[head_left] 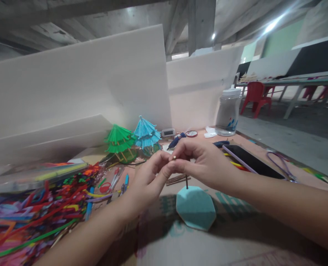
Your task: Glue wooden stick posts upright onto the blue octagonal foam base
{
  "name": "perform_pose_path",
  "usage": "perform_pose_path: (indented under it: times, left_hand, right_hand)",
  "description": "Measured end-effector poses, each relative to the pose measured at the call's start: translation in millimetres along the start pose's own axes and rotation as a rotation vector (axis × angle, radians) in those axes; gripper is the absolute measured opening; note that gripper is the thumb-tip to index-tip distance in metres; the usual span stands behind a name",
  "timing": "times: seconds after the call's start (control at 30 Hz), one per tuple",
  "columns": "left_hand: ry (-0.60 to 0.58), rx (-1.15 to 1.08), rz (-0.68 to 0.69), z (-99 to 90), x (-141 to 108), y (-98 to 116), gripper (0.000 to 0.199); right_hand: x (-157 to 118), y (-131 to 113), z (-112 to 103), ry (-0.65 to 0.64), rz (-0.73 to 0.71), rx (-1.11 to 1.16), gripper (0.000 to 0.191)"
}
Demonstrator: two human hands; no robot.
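Note:
My left hand [150, 173] and my right hand [200, 157] meet at the fingertips, both closed in a pinch. Between them the small pale round end of a thin stick [174, 157] points toward me; the rest of it is hidden by the fingers. Just below lies a light-blue octagonal board [196, 210], with a dark brown upright stick [186, 181] standing at its far edge. Several brown sticks [177, 180] lie on the table behind the board, under my hands.
A green tiered paper-roof model [120, 140] and a blue one [146, 133] stand behind. Colourful strips [42, 210] heap at left, near blue pens [125, 183]. A phone [249, 159] and water bottle [227, 112] are at right. White boards [78, 81] wall off the back.

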State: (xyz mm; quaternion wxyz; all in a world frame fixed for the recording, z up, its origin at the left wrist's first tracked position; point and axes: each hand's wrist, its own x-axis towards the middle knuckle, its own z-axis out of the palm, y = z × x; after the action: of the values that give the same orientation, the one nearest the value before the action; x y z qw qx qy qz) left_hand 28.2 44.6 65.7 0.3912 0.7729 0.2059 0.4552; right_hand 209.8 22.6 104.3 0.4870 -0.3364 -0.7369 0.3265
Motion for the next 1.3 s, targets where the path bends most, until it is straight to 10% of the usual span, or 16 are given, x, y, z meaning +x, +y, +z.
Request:
perform_pose_path:
  times: [0.4, 0.6, 1.3]
  left_hand:
    - [0.004, -0.406, -0.252, 6.4, 4, 18, 0.026]
    - [0.109, -0.442, -0.069, 10.3, 3, 31, 0.016]
    - [0.145, -0.379, -0.090, 5.1, 3, 26, 0.026]
  right_hand:
    - [16, 12, -8, -0.016, 0.147, 0.464, 0.024]
    - [26, 30, -16, -0.049, 0.272, 0.701, 0.028]
    - [25, 32, -10, -0.074, 0.343, 0.699, 0.029]
